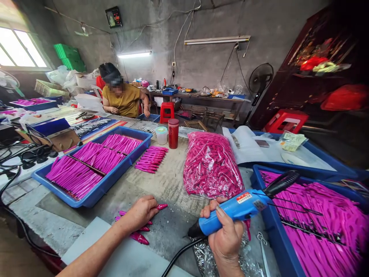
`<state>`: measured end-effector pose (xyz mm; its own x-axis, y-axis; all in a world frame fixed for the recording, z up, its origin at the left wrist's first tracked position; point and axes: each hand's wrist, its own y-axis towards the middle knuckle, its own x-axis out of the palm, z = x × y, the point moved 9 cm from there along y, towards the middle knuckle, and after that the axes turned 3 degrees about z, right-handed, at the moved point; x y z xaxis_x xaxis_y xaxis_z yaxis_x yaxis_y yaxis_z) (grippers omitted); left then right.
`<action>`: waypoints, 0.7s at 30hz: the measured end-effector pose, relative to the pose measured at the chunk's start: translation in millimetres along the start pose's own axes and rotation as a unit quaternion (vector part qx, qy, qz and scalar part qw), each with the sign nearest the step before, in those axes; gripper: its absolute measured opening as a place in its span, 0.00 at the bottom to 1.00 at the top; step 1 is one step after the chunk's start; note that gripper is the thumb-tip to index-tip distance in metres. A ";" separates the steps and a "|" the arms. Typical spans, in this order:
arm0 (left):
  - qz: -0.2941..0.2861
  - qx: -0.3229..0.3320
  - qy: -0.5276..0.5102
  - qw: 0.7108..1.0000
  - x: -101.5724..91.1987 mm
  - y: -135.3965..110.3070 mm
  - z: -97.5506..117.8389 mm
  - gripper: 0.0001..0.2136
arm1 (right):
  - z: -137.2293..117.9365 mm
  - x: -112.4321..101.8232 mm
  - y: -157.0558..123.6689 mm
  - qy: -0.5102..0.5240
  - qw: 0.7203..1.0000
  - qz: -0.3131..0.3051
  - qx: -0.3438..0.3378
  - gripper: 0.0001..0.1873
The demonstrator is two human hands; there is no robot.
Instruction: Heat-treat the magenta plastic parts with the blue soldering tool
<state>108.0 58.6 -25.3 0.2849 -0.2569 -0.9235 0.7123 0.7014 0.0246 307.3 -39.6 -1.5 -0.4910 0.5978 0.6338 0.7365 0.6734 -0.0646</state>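
My right hand (pixel 226 234) is wrapped round a blue electric screwdriver (pixel 233 213), whose black nose points left and down over the table. My left hand (pixel 144 211) rests on the tabletop with its fingers curled down on a glossy pink pointed piece (pixel 162 206); the fingertips are partly hidden. Under and beside that wrist lie several more pink pointed pieces (pixel 140 237). Small metal bits are scattered on the table between the hands. A large clear bag of pink pieces (pixel 211 165) stands just beyond the screwdriver.
Blue trays full of pink strips stand left (pixel 92 200) and right (pixel 276 238). A row of pink pieces (pixel 151 159), a red cup (pixel 173 134) and a lidded tub (pixel 161 136) sit farther back. Scissors (pixel 263 246) lie at right. Across the table sits another person (pixel 123 98).
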 end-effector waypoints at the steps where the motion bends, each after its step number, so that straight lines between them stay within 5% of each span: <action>1: 0.005 0.000 0.000 1.000 -0.2 0.1 0.4 0.10 | 0.1 -0.1 -0.1 0.001 1.000 0.000 0.000 0.18; 12: 0.057 0.009 -0.036 0.998 -8.5 4.1 -4.7 0.14 | -1.3 1.0 0.9 0.013 1.000 -0.011 -0.004 0.16; 21: 0.034 0.014 -0.026 0.999 -5.1 1.7 -0.2 0.14 | 0.5 0.7 1.5 0.008 1.000 -0.017 -0.007 0.17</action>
<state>107.7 61.2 -20.6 0.3660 -0.2443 -0.8980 0.7070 0.7005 0.0976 307.9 -37.9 -1.5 -0.5091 0.5669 0.6476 0.7251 0.6879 -0.0321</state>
